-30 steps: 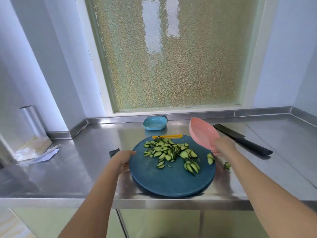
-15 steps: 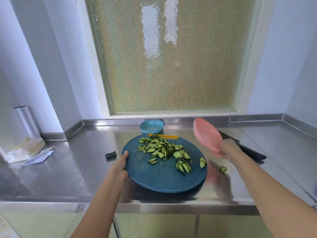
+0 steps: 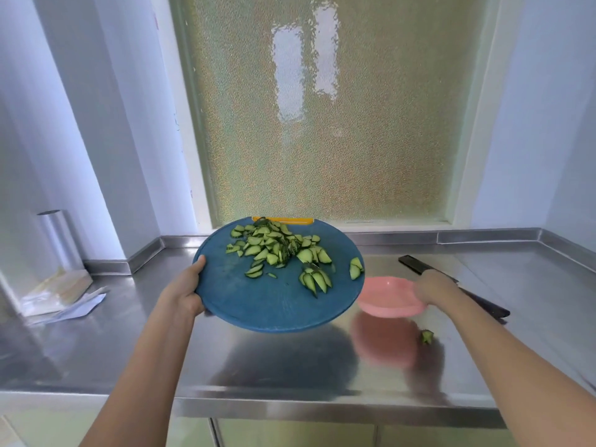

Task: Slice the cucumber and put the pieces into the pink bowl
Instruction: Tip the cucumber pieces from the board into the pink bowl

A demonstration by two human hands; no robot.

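Observation:
My left hand (image 3: 185, 290) grips the left rim of a round blue cutting board (image 3: 271, 301) and holds it up off the counter. Several cucumber slices (image 3: 277, 250) lie on its far half, two of them near the right rim. My right hand (image 3: 433, 287) holds the pink bowl (image 3: 388, 296) by its right rim, level, just under the board's right edge. The bowl looks empty. One cucumber end piece (image 3: 427, 336) lies on the steel counter in front of the bowl.
A black knife (image 3: 458, 285) lies on the steel counter (image 3: 290, 366) behind my right hand. A foil roll (image 3: 59, 240) and paper wrappers (image 3: 61, 296) sit at the far left. A frosted window fills the back wall.
My left hand has lifted the cutting board off the counter with the slices on it. My right hand has turned the pink bowl level and lowered it beside the board's right edge.

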